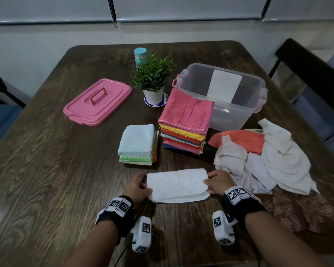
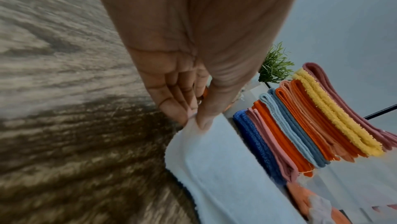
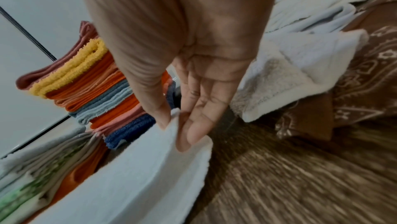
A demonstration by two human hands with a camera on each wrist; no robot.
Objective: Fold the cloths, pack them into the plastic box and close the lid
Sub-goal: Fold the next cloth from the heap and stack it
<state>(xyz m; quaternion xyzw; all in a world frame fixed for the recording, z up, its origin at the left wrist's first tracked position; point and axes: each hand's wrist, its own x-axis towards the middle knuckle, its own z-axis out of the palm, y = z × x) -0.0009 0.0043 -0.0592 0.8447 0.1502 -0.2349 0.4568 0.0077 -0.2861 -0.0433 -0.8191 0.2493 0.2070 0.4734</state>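
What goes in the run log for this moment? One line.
step: folding | left hand: pinches white terry cloth | right hand: pinches same | clear plastic box: empty, lid off

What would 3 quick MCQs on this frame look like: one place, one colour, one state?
1. Where is the pink lid?
A. on the box
B. flat on the table, left of the plant
C. under the cloths

2. Top cloth of the tall stack?
A. pink
B. green
C. black

3. The white cloth is:
A. inside the box
B. crumpled in the pile
C. pinched at both ends by the hands

B: the lid lies apart from the open plastic box.
A: pink shows on top.
C: left hand and right hand hold its ends.
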